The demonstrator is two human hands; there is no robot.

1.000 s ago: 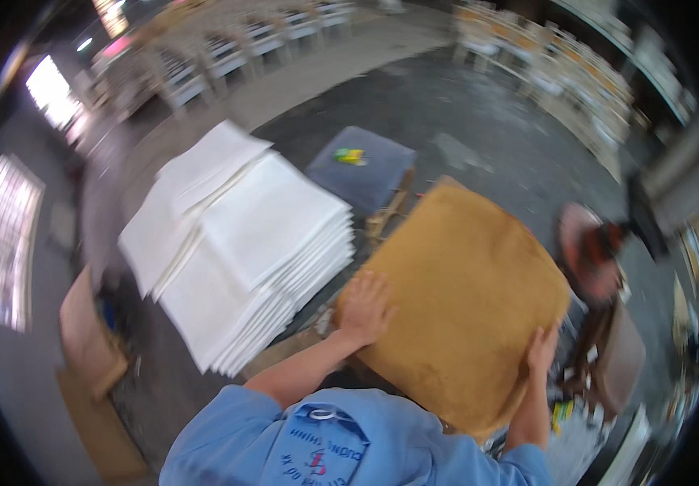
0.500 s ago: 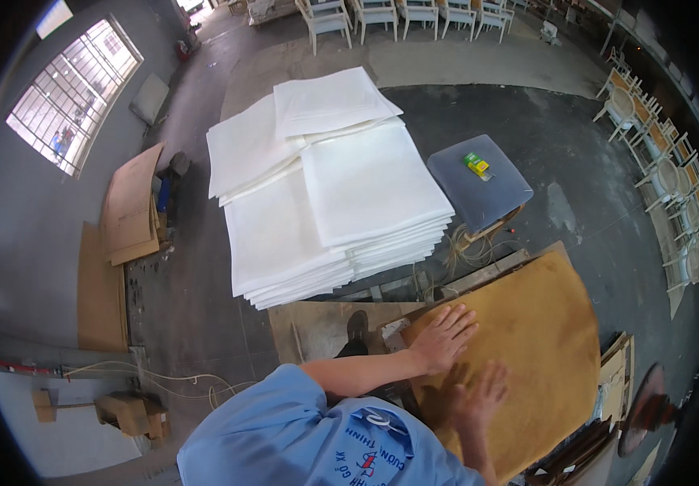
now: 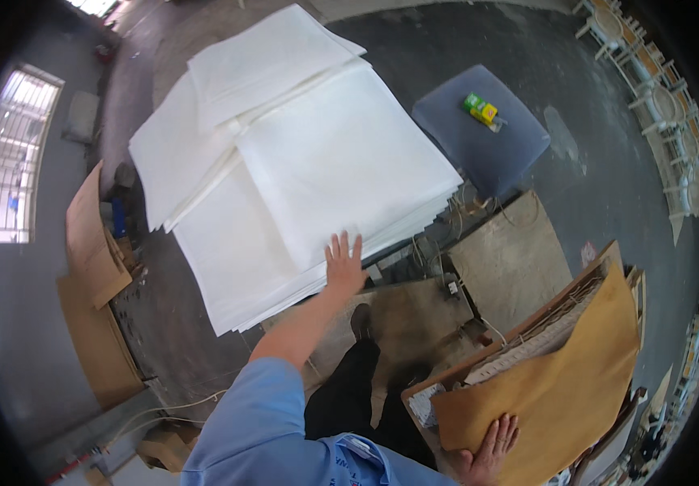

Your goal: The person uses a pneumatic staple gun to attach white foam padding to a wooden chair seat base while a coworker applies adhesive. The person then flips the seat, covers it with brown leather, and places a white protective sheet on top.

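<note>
My left hand (image 3: pixel 344 266) reaches to the front edge of a tall stack of white sheets (image 3: pixel 341 154), fingers spread over the top sheet. The white sheets are square and layered in overlapping piles. At the lower right, my right hand (image 3: pixel 489 450) lies flat on a tan, leather-like sheet (image 3: pixel 556 389), with its fingers stretched out. This tan sheet covers most of a wood-edged bench or box. Along its far side, the cover is drawn back from a pale, ridged surface (image 3: pixel 519 336) inside the wooden edge (image 3: pixel 600 263).
Behind the bench stands a grey-blue padded seat (image 3: pixel 487 146) with a green and yellow packet (image 3: pixel 483 111) on it. A flat board (image 3: pixel 515 251) lies between seat and bench. Cardboard (image 3: pixel 94 235) leans by the left wall. Pale chairs (image 3: pixel 673 130) line the far right.
My left hand has gone from the tan sheet to the white stack. My right hand stays on the tan sheet, whose far edge is now drawn back. The view has turned left.
</note>
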